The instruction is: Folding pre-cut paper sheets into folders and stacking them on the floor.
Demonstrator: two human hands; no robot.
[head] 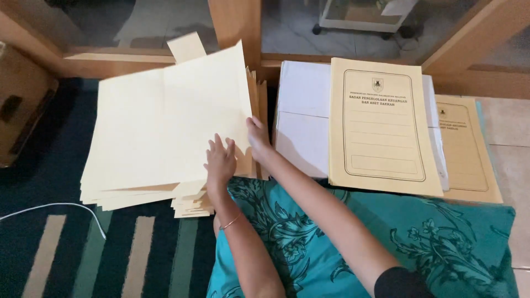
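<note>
**Folders handled on the floor**

Carpet [49, 237], dark with pale stripes, was seen at the left, with a teal cloth [441, 243] over the lap. A fanned stack of cream folders [160, 132] was laid on the carpet, beside white paper [301, 110] topped by a printed folder [381, 127]. The left hand [221, 163] was pressed flat, fingers spread, on the stack's lower right corner. The right hand [258, 138] was held at the top sheet's right edge; its grip could not be told.
</note>
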